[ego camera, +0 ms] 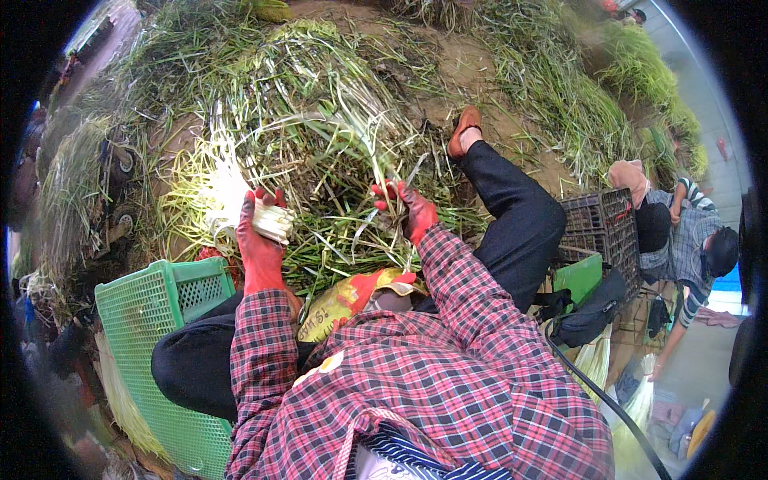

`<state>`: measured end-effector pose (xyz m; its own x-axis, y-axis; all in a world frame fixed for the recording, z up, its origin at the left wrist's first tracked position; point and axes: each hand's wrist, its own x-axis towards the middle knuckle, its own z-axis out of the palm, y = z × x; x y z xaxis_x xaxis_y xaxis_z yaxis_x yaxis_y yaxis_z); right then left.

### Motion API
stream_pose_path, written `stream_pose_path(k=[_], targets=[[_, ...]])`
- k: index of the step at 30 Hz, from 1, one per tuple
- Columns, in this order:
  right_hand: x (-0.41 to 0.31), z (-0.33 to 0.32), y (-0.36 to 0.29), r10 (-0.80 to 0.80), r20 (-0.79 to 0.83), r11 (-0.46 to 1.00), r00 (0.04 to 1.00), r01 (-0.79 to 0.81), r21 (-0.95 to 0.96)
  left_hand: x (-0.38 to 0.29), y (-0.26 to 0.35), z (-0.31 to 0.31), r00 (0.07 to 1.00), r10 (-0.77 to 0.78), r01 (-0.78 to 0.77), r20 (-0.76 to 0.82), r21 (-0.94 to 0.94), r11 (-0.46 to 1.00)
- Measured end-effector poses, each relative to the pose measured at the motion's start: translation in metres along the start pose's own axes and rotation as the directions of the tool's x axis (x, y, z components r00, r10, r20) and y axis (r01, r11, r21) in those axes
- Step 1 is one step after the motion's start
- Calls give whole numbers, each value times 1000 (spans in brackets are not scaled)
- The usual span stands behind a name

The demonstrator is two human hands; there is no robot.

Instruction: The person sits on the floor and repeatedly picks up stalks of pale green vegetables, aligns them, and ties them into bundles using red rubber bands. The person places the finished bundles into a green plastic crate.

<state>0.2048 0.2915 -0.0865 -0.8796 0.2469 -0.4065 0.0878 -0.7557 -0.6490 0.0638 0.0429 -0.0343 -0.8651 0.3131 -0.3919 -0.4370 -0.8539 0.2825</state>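
My left hand (261,255), in a red glove, grips a bunch of pale leafy stalks (276,223) that look like blanched chives. Their thick white ends point right, and yellowish leaves fan out to the left. With the fingers of my right hand (415,211), also gloved in red, I hold a few thin green-white stalks (373,153) that reach up and away from me. Below and between both hands spreads a loose heap of green and withered leaves (312,180). A yellow and red printed cloth or bag (348,303) lies in my lap.
A green plastic crate (141,306) stands by my left knee. On the right are a dark plastic crate (591,225), a black waist bag (585,312) and another person (681,222) touching a pale bundle (642,390). More stalks lie heaped (558,90) across the dirt floor (474,66).
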Motion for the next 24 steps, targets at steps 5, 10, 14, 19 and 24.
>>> stream_pose_path(k=[5,10,14,19,24], targets=[[2,16,10,49,-145,884,988,-110,-455,1,2,-9,990,-92,97,102,-44,994],[0,40,24,33,74,943,997,-6,-332,-4,-2,-21,987,-153,150,44,53,987],[-3,44,43,35,101,944,994,0,-331,-7,-6,-23,990,-135,138,-37,134,981],[-2,37,57,32,167,919,985,37,-393,-4,-11,-17,979,-170,198,-115,303,932],[-5,38,59,74,80,816,994,-15,-578,-5,-20,-16,959,-164,266,-232,526,808]])
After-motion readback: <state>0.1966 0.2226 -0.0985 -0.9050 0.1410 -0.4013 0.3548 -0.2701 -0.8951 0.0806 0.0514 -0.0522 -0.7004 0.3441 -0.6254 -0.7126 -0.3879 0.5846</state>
